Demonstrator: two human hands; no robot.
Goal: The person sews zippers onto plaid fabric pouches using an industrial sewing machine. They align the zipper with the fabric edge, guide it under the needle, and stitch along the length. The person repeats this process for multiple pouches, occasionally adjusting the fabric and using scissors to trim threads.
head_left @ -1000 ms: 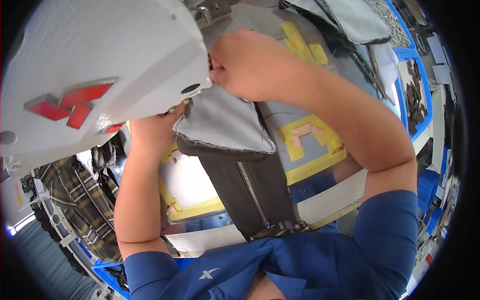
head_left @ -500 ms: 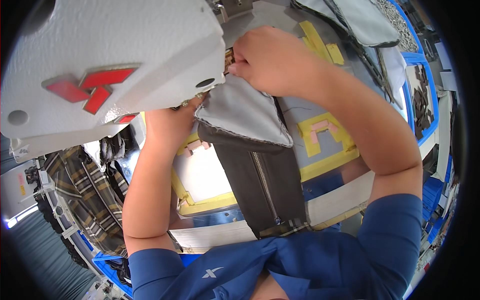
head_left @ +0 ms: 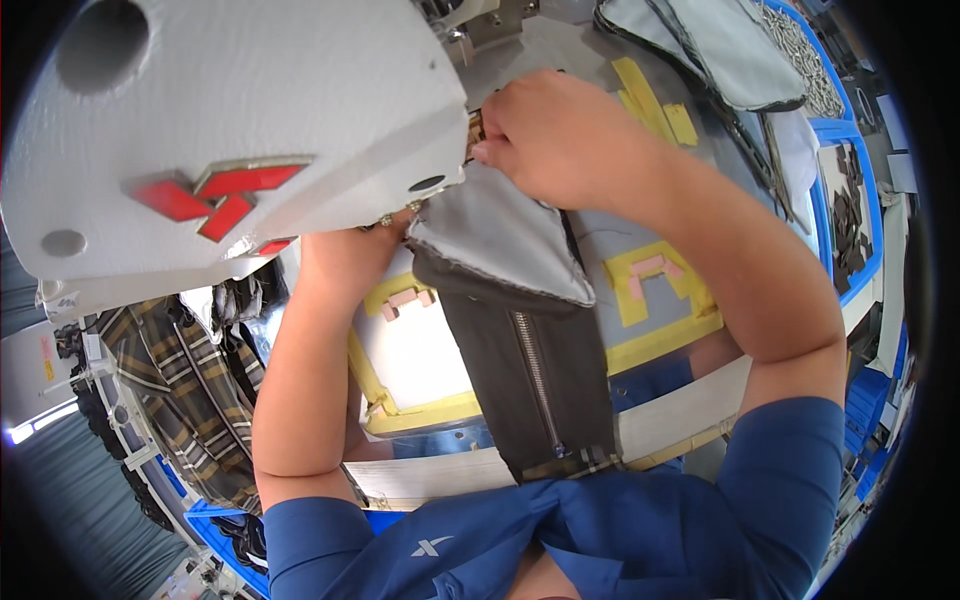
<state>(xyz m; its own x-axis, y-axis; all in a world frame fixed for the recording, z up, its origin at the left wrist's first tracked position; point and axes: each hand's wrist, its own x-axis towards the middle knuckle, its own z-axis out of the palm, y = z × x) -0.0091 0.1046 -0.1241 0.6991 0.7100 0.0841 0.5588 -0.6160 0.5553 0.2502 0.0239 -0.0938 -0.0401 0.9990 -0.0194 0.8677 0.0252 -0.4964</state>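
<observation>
A dark fabric piece with a folded pale grey lining (head_left: pixel 510 235) lies under the sewing machine head (head_left: pixel 330 90). A metal zipper (head_left: pixel 535 380) runs down its dark strip (head_left: pixel 490 370) toward my body. My right hand (head_left: pixel 550 135) is curled closed at the far end of the lining, fingertips pressed together on the cloth beside the machine head. Small brass-coloured parts show next to those fingertips. My left hand (head_left: pixel 355 255) reaches beneath the machine head by the lining's left edge; its fingers are mostly hidden there.
Yellow tape (head_left: pixel 640 300) and pink blocks (head_left: pixel 405 303) mark the worktable. More grey-lined pieces (head_left: pixel 730 60) lie at the far right, near blue bins of metal parts (head_left: pixel 805 60) and dark pieces (head_left: pixel 850 215). Plaid fabric (head_left: pixel 180 390) hangs at left.
The whole view has shifted slightly, with the machine head and cloth lower and further right in the picture. Both hands keep about the same place on the fabric.
</observation>
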